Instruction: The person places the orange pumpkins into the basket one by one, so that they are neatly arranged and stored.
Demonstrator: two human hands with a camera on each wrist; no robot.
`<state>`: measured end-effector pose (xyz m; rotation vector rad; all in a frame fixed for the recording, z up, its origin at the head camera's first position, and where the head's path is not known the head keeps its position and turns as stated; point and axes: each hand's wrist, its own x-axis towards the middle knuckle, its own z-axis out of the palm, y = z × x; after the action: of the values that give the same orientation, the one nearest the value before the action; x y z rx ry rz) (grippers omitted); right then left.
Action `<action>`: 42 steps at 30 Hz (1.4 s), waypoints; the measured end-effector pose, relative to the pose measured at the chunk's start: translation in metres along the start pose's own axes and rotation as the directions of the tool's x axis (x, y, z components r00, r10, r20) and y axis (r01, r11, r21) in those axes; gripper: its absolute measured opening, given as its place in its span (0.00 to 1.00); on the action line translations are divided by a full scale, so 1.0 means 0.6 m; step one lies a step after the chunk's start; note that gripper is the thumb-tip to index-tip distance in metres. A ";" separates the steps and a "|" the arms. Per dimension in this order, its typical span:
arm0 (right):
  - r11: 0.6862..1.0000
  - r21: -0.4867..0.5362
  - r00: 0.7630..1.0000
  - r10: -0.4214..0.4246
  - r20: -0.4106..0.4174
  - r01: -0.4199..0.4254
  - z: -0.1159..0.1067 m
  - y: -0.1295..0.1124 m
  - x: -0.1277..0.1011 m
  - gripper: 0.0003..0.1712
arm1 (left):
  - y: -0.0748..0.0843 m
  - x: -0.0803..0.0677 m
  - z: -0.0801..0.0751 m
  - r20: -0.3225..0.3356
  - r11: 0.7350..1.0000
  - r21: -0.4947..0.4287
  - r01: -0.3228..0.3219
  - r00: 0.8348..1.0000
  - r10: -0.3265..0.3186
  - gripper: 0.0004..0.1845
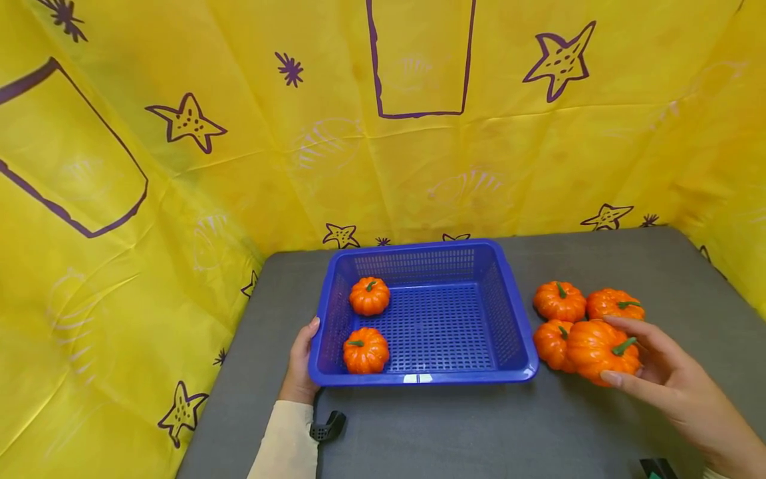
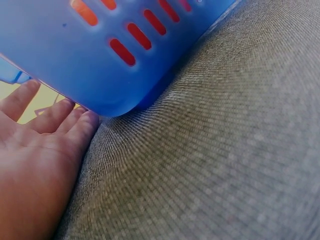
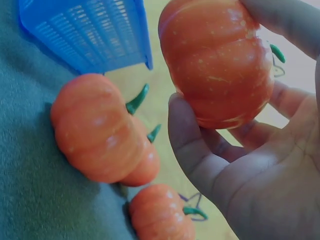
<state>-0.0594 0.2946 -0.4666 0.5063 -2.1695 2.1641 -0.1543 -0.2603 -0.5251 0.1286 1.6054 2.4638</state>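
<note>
Six orange pumpkins in all: two inside the basket, far one (image 1: 369, 296) and near one (image 1: 366, 350); four outside on the bench (image 1: 455, 426), namely back left (image 1: 559, 301), back right (image 1: 614, 305), front left (image 1: 549, 343), and one lifted (image 1: 598, 350). One blue basket (image 1: 514, 319). Two hands: left (image 1: 298, 364), right (image 1: 676, 386).

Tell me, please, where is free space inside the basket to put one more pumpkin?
The basket floor is bare in its middle and right part. Two pumpkins fill the left side. Right of the basket, four pumpkins crowd the table, one in the right hand.
</note>
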 end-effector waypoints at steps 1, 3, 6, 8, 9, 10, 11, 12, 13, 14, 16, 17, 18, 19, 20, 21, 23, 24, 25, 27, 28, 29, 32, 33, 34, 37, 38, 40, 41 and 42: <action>1.000 -0.015 1.000 0.005 -0.003 -0.005 0.003 -0.002 0.001 0.45 | 0.000 0.000 0.000 0.001 1.000 0.000 0.000 1.000 0.000 0.35; 0.999 -0.037 1.000 0.009 -0.006 -0.009 0.008 -0.005 0.004 0.45 | 0.000 0.001 0.001 -0.001 1.000 -0.001 0.001 1.000 -0.001 0.34; 0.998 -0.068 1.000 -0.001 -0.017 0.000 0.015 -0.007 0.010 0.45 | -0.001 0.003 0.002 0.001 1.000 -0.011 0.008 1.000 -0.008 0.33; 0.997 -0.075 1.000 -0.017 -0.021 0.016 0.020 -0.007 0.017 0.46 | -0.001 0.003 0.002 0.002 1.000 -0.020 0.008 1.000 -0.008 0.31; 0.996 -0.084 0.999 -0.023 -0.028 0.021 0.022 -0.007 0.019 0.46 | -0.001 0.004 0.001 0.001 1.000 -0.023 0.010 1.000 -0.010 0.30; 0.996 -0.089 0.999 -0.032 -0.032 0.029 0.025 -0.006 0.022 0.46 | -0.002 0.004 0.001 0.000 1.000 -0.025 0.011 1.000 -0.011 0.30; 0.995 -0.095 0.999 -0.039 -0.034 0.035 0.027 -0.006 0.025 0.46 | -0.002 0.003 0.000 -0.001 1.000 -0.024 0.012 1.000 -0.013 0.29; 0.993 -0.110 0.998 -0.040 -0.042 0.035 0.029 -0.006 0.026 0.46 | -0.003 0.003 0.000 -0.004 1.000 -0.024 0.013 1.000 -0.013 0.29; 0.991 -0.127 0.998 -0.043 -0.046 0.037 0.031 -0.007 0.029 0.45 | -0.002 0.003 0.000 -0.004 1.000 -0.024 0.015 1.000 -0.015 0.29; 0.988 -0.150 0.998 -0.043 -0.049 0.035 0.033 -0.009 0.031 0.45 | -0.002 0.003 0.000 -0.006 1.000 -0.023 0.016 1.000 -0.016 0.29; 0.982 -0.184 0.998 -0.037 -0.046 0.028 0.037 -0.013 0.036 0.45 | -0.001 0.003 0.000 -0.013 1.000 -0.019 0.020 1.000 -0.020 0.30; 0.979 -0.202 0.998 -0.033 -0.044 0.023 0.038 -0.015 0.038 0.45 | -0.001 0.003 0.000 -0.017 1.000 -0.017 0.023 1.000 -0.023 0.31; 0.976 -0.215 0.999 -0.030 -0.043 0.021 0.040 -0.017 0.040 0.45 | 0.000 0.003 0.001 -0.022 1.000 -0.016 0.024 0.999 -0.025 0.32; 0.973 -0.229 0.999 -0.027 -0.040 0.017 0.041 -0.019 0.043 0.44 | 0.000 0.003 0.001 -0.026 1.000 -0.015 0.026 0.999 -0.026 0.33; 0.970 -0.243 0.999 -0.021 -0.037 0.012 0.042 -0.022 0.045 0.44 | 0.000 0.003 0.002 -0.031 1.000 -0.012 0.028 0.999 -0.028 0.34; 0.967 -0.254 0.999 -0.020 -0.035 0.010 0.044 -0.024 0.047 0.44 | 0.000 0.003 0.002 -0.035 1.000 -0.010 0.029 0.999 -0.030 0.34; 0.956 -0.293 0.999 -0.022 -0.036 0.010 0.047 -0.028 0.052 0.44 | 0.000 0.003 0.003 -0.036 0.999 -0.009 0.030 0.999 -0.031 0.35; 0.949 -0.316 0.999 -0.020 -0.036 0.007 0.048 -0.029 0.054 0.45 | 0.000 0.003 0.003 -0.039 0.999 -0.008 0.032 0.999 -0.032 0.35; 0.939 -0.343 0.999 -0.016 -0.037 0.002 0.049 -0.031 0.056 0.45 | 0.001 0.002 0.004 -0.041 0.999 -0.009 0.032 0.999 -0.033 0.35; 0.929 -0.371 0.999 -0.012 -0.033 -0.001 0.052 -0.035 0.061 0.45 | 0.001 0.002 0.004 -0.042 0.999 -0.010 0.034 0.999 -0.034 0.36; 0.928 -0.373 0.999 -0.014 -0.030 0.002 0.054 -0.036 0.065 0.45 | 0.001 0.003 0.003 -0.041 0.999 -0.009 0.036 0.999 -0.036 0.36; 0.929 -0.369 1.000 -0.015 -0.026 0.005 0.055 -0.038 0.069 0.45 | 0.001 0.003 0.003 -0.043 0.999 -0.011 0.037 0.998 -0.037 0.36; 0.951 -0.308 1.000 -0.027 -0.005 0.024 0.062 -0.041 0.080 0.44 | 0.001 0.003 0.003 -0.040 0.999 -0.016 0.034 0.999 -0.035 0.35; 0.959 -0.283 0.999 -0.033 0.003 0.033 0.065 -0.042 0.084 0.43 | 0.000 0.002 0.002 -0.039 0.999 -0.019 0.032 0.999 -0.033 0.35; 0.964 -0.264 0.999 -0.037 0.008 0.038 0.067 -0.043 0.088 0.43 | 0.000 0.003 0.002 -0.038 0.999 -0.017 0.031 0.999 -0.032 0.34; 0.970 -0.240 0.999 -0.042 0.023 0.046 0.074 -0.046 0.096 0.43 | 0.000 0.003 0.001 -0.030 1.000 -0.017 0.022 0.999 -0.023 0.33; 0.971 -0.235 0.999 -0.042 0.029 0.047 0.076 -0.047 0.098 0.42 | 0.000 0.003 0.001 -0.028 1.000 -0.014 0.021 0.999 -0.022 0.33; 0.972 -0.227 0.998 -0.045 0.044 0.054 0.080 -0.049 0.103 0.42 | -0.001 0.003 -0.001 -0.024 1.000 -0.009 0.018 1.000 -0.018 0.33; 0.973 -0.225 0.998 -0.045 0.050 0.056 0.082 -0.049 0.106 0.42 | -0.001 0.003 -0.001 -0.025 1.000 -0.013 0.017 1.000 -0.018 0.33; 0.976 -0.212 0.997 -0.046 0.060 0.058 0.084 -0.050 0.109 0.41 | -0.001 0.002 -0.001 -0.026 1.000 -0.014 0.019 0.999 -0.019 0.33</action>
<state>-0.1035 0.2329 -0.4226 0.6072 -2.3519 1.8824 -0.1557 -0.2601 -0.5258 0.0797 1.5923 2.4717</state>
